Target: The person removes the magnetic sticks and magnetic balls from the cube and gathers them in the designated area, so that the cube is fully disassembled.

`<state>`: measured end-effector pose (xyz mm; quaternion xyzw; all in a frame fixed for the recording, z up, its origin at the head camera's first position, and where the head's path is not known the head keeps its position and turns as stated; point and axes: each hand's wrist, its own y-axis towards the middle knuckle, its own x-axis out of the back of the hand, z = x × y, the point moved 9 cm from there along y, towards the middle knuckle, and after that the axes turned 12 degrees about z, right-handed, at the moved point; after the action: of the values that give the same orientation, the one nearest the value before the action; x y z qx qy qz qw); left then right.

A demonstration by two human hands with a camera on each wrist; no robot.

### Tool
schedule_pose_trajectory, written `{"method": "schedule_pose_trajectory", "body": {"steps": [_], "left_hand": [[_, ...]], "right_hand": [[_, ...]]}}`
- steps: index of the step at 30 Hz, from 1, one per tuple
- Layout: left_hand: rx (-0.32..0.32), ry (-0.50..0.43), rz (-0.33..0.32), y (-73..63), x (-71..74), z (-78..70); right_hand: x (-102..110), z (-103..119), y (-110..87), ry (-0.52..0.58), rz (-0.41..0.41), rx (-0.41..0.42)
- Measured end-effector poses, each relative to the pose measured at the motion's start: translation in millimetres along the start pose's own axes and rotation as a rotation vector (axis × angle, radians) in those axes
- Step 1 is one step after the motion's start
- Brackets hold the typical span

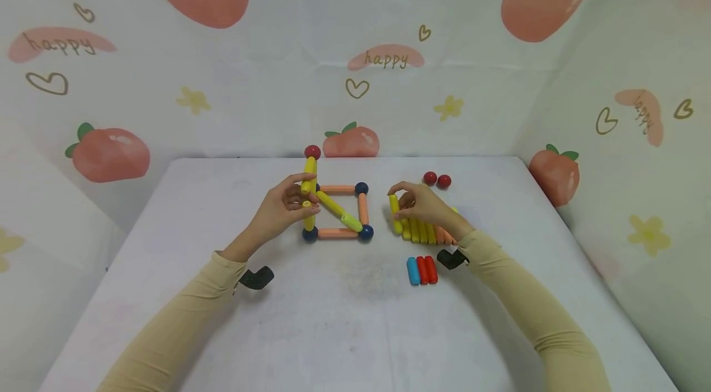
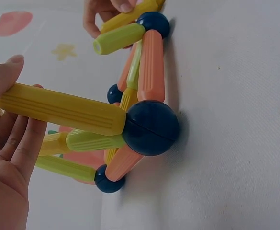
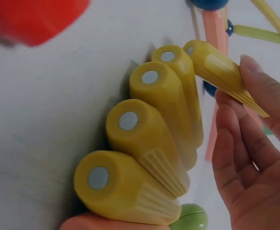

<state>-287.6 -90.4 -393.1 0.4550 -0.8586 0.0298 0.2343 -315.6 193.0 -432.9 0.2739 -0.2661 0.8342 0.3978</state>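
My left hand (image 1: 276, 205) pinches the upper part of a yellow magnetic stick (image 2: 65, 109). The stick stands on a navy ball (image 2: 151, 128) at the frame's near left corner. More yellow sticks and a red ball (image 1: 313, 152) rise behind those fingers. Salmon sticks (image 1: 337, 233) and navy balls form a square on the table, with a yellow and a lime stick (image 1: 352, 222) angled within its outline. Between right thumb and fingers, my right hand (image 1: 426, 204) pinches another yellow stick (image 3: 221, 72), beside a row of yellow sticks (image 3: 154, 143).
Salmon sticks (image 1: 440, 235) lie at the right end of the yellow row, partly under my right wrist. Two red balls (image 1: 437, 179) sit behind it. Nearer me lie a blue stick (image 1: 413, 271) and two red sticks (image 1: 427, 270). A printed cloth (image 1: 472, 77) hangs behind the table.
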Motion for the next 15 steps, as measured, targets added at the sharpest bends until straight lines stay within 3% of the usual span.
{"method": "schedule_pose_trajectory", "body": {"steps": [7,15], "left_hand": [[0.004,0.009,0.003,-0.1,-0.6,0.2],[-0.005,0.004,0.004,0.2,0.3,-1.0]], "right_hand": [[-1,-3,1.2,-0.047,-0.004,0.036],[-1,-14,1.4,-0.064,-0.007,-0.08]]}}
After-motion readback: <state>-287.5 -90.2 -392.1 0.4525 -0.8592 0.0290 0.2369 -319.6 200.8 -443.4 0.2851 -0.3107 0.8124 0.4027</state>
